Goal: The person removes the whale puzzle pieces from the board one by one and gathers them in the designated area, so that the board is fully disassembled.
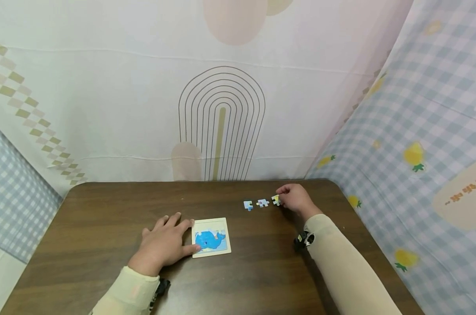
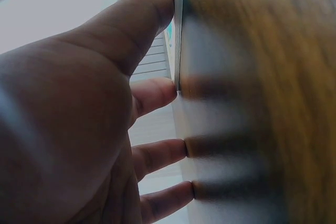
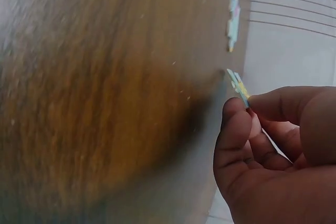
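A square puzzle frame (image 1: 229, 236) with a pale border lies on the table, a blue whale picture (image 1: 208, 240) inside it. My left hand (image 1: 164, 241) spreads over its left side, thumb on the picture and a fingertip at the upper left corner. In the left wrist view the thumb (image 2: 142, 19) rests on the board's edge and the other fingertips touch the tabletop. Farther back, my right hand (image 1: 297, 199) pinches a jigsaw piece (image 1: 276, 200) with yellow on it between thumb and finger. The right wrist view shows this piece (image 3: 239, 87) tilted, one edge raised.
Two loose jigsaw pieces, a light blue one (image 1: 247, 204) and a bluish one with a pink mark (image 1: 263, 203), lie left of the right hand. The brown table (image 1: 261, 271) ends at a white patterned cloth (image 1: 143, 109) behind and a checked cloth (image 1: 379, 183) at right.
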### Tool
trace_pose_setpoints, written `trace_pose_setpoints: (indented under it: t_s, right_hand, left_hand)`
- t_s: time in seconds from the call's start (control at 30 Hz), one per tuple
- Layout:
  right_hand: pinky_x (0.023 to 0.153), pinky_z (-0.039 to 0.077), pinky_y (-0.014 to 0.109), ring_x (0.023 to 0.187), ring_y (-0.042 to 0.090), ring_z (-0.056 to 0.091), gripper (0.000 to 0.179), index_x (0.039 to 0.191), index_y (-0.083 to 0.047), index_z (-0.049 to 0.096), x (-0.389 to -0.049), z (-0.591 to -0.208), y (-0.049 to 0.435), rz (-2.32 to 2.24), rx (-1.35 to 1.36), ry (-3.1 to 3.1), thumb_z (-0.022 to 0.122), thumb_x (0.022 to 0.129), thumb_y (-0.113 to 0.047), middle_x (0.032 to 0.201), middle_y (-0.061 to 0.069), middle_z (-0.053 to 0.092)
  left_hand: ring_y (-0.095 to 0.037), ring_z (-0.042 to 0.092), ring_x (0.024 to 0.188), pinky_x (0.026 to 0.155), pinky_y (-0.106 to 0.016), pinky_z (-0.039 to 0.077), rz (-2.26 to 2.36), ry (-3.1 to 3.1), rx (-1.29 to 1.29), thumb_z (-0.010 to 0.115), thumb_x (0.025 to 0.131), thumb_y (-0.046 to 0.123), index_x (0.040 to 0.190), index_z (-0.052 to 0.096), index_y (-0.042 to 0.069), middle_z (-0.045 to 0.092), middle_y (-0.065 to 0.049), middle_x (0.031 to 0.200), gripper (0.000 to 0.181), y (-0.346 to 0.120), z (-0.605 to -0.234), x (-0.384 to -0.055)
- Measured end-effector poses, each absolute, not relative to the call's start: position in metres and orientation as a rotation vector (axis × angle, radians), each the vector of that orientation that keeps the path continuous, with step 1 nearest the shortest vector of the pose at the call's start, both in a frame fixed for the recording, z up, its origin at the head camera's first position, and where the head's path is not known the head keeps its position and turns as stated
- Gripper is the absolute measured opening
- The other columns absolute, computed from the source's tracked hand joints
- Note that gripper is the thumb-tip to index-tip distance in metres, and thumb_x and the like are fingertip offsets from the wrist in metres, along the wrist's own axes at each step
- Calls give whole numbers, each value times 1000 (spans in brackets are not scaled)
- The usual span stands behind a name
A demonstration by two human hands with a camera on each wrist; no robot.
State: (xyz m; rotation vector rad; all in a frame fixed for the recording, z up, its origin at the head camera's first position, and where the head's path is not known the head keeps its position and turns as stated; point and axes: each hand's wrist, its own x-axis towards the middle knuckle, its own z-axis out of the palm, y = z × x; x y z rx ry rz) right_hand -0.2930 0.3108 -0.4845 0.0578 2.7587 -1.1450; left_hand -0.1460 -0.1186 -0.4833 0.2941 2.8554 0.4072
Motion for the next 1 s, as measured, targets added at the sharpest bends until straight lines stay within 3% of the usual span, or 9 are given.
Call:
trace_pose_setpoints:
  t_s: [0.33, 0.63, 1.0]
  right_hand:
    - [94, 60, 50, 96, 28, 70, 23, 116, -4, 82, -301, -487, 311, -631, -104, 2973, 63, 105, -11, 112, 12, 81]
    - [93, 60, 50, 96, 28, 71, 19, 112, -4, 81, -303, -486, 306, -508, -145, 3005, 64, 104, -9, 111, 12, 81]
    - [99, 60, 52, 105, 31, 73, 22, 118, -3, 79, -299, -481, 298, -440, -143, 2982, 61, 106, -7, 119, 14, 81]
  left_hand:
    - [-55, 40, 161, 106, -95, 36, 406, 2860, 299, 72, 94, 82, 168, 53, 35, 40, -16, 180, 89, -119, -484, -147]
    - [-55, 40, 162, 107, -96, 35, 413, 2855, 304, 73, 94, 82, 169, 52, 34, 39, -16, 181, 91, -119, -484, -146]
    - [-55, 40, 161, 107, -96, 35, 413, 2861, 302, 74, 94, 80, 168, 53, 34, 40, -17, 180, 90, -119, -483, -146]
